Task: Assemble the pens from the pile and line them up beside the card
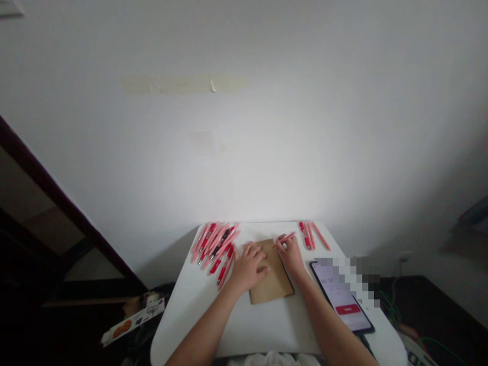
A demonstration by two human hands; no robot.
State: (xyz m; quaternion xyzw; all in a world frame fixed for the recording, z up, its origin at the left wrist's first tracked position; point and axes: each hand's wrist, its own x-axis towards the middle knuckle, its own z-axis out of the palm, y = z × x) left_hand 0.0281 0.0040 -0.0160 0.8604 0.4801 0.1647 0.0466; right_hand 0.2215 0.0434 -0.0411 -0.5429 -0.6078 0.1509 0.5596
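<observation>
"Our left hand (249,267) lies spread and flat on the brown notebook (280,279), gripping nothing. What about the right?"

"Our right hand (288,254) is curled around a pinkish pen (291,236) at the notebook's upper right edge. One end points over the brown surface, but we can't tell whether it touches."

"So which step do we seem to be at?"

"Probably working with this one pen at the notebook, while our left hand steadies it. As we judge it, the next move calls for firm pressure from the left palm and a controlled pinch on the right."

"And where are the other pens?"

"We have a loose heap of pens (217,246) on the desk (236,338), just beside our left hand, and a small group of pens (307,236) beyond our right, one lying slightly apart. Our phone (343,295) rests beside the right forearm."
</observation>
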